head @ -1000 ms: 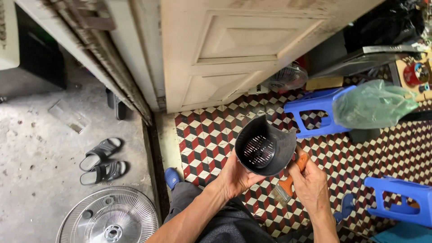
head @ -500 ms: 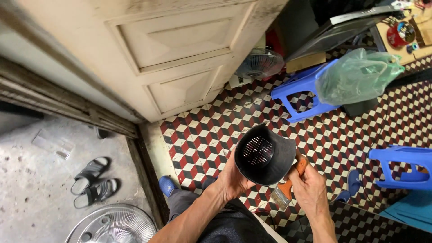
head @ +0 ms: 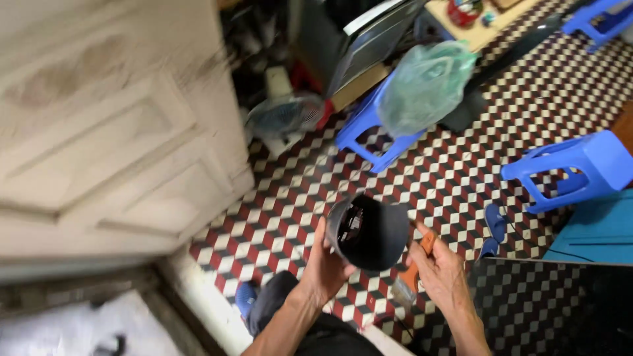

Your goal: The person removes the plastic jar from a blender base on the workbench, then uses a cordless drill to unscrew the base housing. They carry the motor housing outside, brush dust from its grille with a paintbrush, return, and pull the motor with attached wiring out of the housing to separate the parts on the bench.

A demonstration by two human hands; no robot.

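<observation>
I've got the black, cup-shaped plastic housing (head: 369, 232) up in front of me over the patterned tile floor (head: 455, 178), my left hand (head: 328, 264) cupped round its open end. My right hand (head: 440, 275) closes on an orange-handled tool (head: 415, 273), its tip just beside the housing's wall. The part is off and in hand; the work on it looks midway. Blue plastic stools (head: 580, 168) stand well apart.

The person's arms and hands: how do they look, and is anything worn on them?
Both forearms are bare, with no sleeves visible. The left hand and right hand have no gloves. I see no rings, watch or bracelet, though the picture is slightly blurred.
</observation>
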